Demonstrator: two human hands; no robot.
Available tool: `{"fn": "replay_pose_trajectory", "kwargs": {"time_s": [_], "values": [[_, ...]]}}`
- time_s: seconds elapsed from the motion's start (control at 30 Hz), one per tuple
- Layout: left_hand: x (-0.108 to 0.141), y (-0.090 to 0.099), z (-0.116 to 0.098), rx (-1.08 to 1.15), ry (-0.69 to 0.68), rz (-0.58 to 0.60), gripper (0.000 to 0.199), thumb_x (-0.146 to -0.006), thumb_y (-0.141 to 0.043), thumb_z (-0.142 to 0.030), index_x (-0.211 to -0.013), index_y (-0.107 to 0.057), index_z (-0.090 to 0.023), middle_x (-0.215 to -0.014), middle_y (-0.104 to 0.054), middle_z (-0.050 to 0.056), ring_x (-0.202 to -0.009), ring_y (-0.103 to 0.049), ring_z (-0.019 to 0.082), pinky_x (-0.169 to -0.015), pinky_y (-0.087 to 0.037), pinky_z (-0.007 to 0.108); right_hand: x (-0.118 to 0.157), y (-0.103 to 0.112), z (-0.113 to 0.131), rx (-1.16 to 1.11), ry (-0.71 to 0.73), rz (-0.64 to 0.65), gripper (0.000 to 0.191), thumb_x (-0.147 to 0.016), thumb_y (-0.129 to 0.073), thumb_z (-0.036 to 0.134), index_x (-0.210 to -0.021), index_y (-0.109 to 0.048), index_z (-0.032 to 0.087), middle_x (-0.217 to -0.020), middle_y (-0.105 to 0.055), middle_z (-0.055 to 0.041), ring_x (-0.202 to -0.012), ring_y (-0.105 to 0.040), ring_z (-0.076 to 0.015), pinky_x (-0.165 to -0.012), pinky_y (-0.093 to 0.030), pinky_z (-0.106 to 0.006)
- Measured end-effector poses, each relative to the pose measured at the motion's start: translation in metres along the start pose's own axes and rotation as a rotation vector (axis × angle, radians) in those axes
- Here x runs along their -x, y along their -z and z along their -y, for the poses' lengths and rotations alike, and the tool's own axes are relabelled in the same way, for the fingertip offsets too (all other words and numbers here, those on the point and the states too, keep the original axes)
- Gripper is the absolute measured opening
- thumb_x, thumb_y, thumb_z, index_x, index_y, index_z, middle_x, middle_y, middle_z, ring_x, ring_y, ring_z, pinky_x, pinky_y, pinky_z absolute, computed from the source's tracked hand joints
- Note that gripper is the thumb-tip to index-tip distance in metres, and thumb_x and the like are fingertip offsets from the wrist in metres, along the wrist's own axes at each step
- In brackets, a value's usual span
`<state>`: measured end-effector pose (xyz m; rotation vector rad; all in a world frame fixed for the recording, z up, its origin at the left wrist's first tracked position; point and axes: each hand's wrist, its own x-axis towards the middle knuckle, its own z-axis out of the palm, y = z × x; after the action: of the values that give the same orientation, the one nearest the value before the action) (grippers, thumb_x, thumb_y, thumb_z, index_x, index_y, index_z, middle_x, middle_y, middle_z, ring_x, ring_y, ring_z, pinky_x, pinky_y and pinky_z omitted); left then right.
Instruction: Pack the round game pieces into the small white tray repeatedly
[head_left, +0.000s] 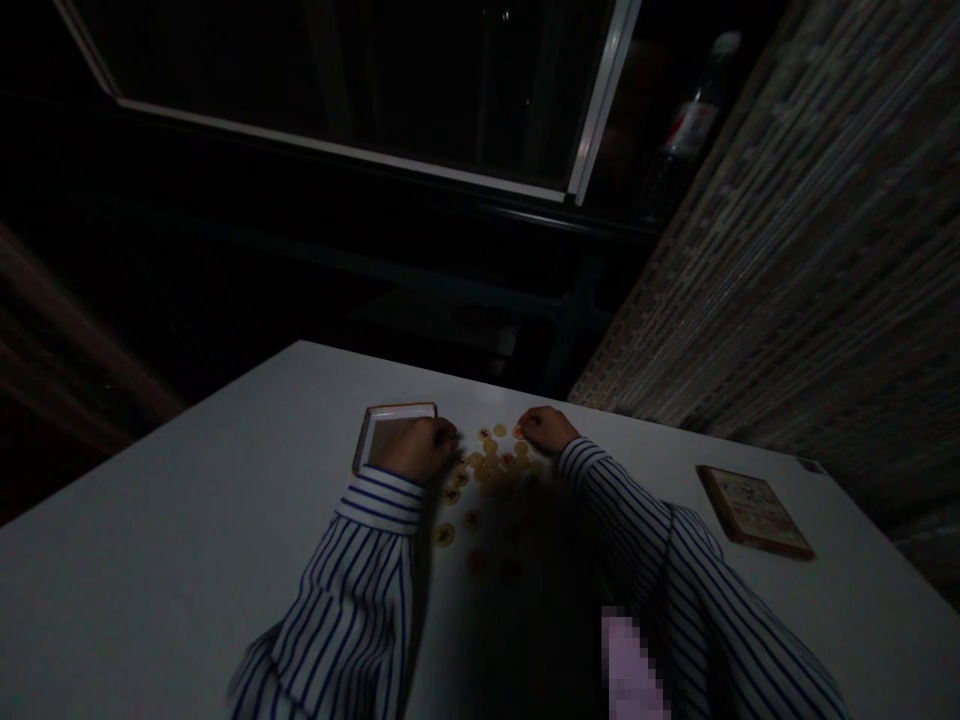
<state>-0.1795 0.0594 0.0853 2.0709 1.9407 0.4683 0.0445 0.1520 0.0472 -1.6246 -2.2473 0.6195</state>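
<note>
Round wooden xiangqi pieces [491, 482] lie loosely spread over the white table, some with dark characters and some with red. At the far right of the group, my right hand [550, 430] has its fingertips pinched on a red-marked xiangqi piece [517, 432]. My left hand [415, 450] is closed in a loose curl above the near right part of an open shallow box [364, 440], just left of the pieces. Whatever is in its fingers, if anything, is hidden. Several nearer pieces, such as a dark-marked one [444, 535], lie between my forearms in shadow.
A flat box lid [754, 512] with a printed picture lies on the right of the white table [187, 520]. A beaded string curtain [720, 280] hangs along the right edge. Behind stand a metal-framed window [337, 150] and a bottle [690, 125]. Lighting is very dim.
</note>
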Motion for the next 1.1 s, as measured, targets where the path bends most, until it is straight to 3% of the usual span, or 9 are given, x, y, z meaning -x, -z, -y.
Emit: {"fn": "replay_pose_trajectory", "kwargs": {"time_s": [0.4, 0.6, 0.87, 1.1], "values": [[0.004, -0.006, -0.017, -0.041, 0.016, 0.125, 0.029, -0.07, -0.052, -0.041, -0.089, -0.063, -0.023, -0.082, -0.067, 0.005, -0.077, -0.061, 0.019, -0.065, -0.042, 0.026, 0.004, -0.002, 0.004, 0.168, -0.005, 0.002, 0.022, -0.072, -0.052, 0.03, -0.088, -0.064, 0.02, -0.086, -0.066, -0.0045, -0.08, -0.057, -0.0155, -0.066, -0.038, -0.022], [0.005, -0.014, -0.032, -0.086, -0.099, 0.183, 0.02, -0.07, -0.05, -0.033, -0.079, -0.064, -0.023, -0.078, -0.066, 0.005, -0.075, -0.06, 0.02, -0.063, -0.042, 0.027, 0.007, -0.002, 0.005, 0.212, 0.005, -0.006, 0.021, -0.073, -0.051, 0.028, -0.088, -0.064, 0.021, -0.087, -0.065, -0.0045, -0.081, -0.057, -0.0158, -0.066, -0.037, -0.023], [0.011, -0.028, -0.045, -0.203, -0.204, 0.252, 0.018, -0.069, -0.05, -0.028, -0.077, -0.065, -0.023, -0.08, -0.065, 0.007, -0.077, -0.061, 0.022, -0.062, -0.043, 0.03, 0.019, 0.012, 0.01, 0.236, 0.054, -0.043, 0.023, -0.076, -0.046, 0.026, -0.092, -0.061, 0.02, -0.092, -0.065, -0.0048, -0.084, -0.056, -0.0158, -0.07, -0.037, -0.023], [0.011, -0.037, -0.05, -0.263, -0.223, 0.238, 0.021, -0.072, -0.045, -0.027, -0.079, -0.064, -0.02, -0.082, -0.065, 0.011, -0.077, -0.061, 0.025, -0.064, -0.044, 0.034, 0.036, 0.027, 0.021, 0.249, 0.148, -0.08, 0.027, -0.078, -0.042, 0.025, -0.096, -0.06, 0.018, -0.099, -0.063, -0.0062, -0.091, -0.055, -0.0166, -0.079, -0.036, -0.025]]}}
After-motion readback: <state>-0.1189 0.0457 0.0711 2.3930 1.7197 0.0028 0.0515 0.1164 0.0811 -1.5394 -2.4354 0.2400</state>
